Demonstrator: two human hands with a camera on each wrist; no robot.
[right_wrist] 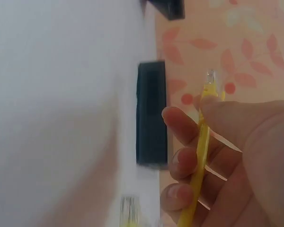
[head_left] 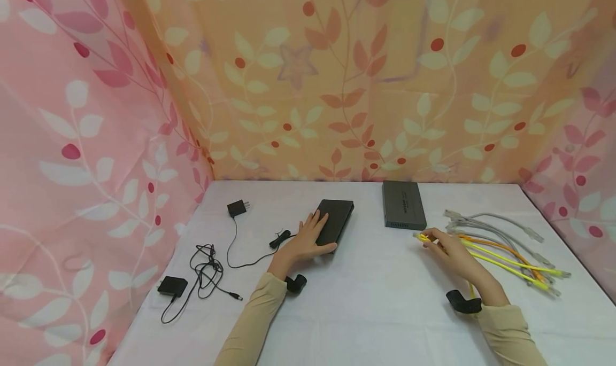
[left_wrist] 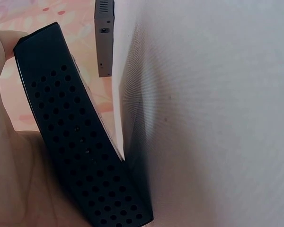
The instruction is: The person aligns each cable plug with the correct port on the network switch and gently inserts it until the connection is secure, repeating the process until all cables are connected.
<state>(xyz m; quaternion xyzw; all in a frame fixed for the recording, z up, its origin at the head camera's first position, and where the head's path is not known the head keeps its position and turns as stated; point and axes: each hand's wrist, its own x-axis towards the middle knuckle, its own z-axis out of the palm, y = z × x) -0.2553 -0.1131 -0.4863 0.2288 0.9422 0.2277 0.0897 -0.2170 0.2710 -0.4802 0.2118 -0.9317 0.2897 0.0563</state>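
With twelve at the table's far edge, the black box (head_left: 338, 220) lay at about eleven, my left hand (head_left: 306, 241) resting on it, fingers apart and fairly straight over its top, thumb stretched along its near end. From the left wrist, its side showed rows of round holes. At two, my right hand (head_left: 454, 254) had thumb and fingers clamped on a yellow cable (right_wrist: 201, 149), its clear plug (right_wrist: 210, 76) poking out past the fingertips, well apart from the black box. Between my hands and farther off, at one, a dark grey box (head_left: 404, 205) lay flat. Grey cables (head_left: 500, 232), an orange cable (head_left: 505, 247) and other yellow cables (head_left: 515, 272) fanned out at three. At ten sat a small black adapter (head_left: 236, 209), its cord (head_left: 233, 248) curving to a tied bundle (head_left: 280, 239) just beside my left hand. A second adapter (head_left: 172, 286) lay at nine with its looped cord (head_left: 208, 272). All of it was on a white tablecloth (head_left: 356, 312), a flowered orange curtain (head_left: 356, 88) hanging beyond at twelve.
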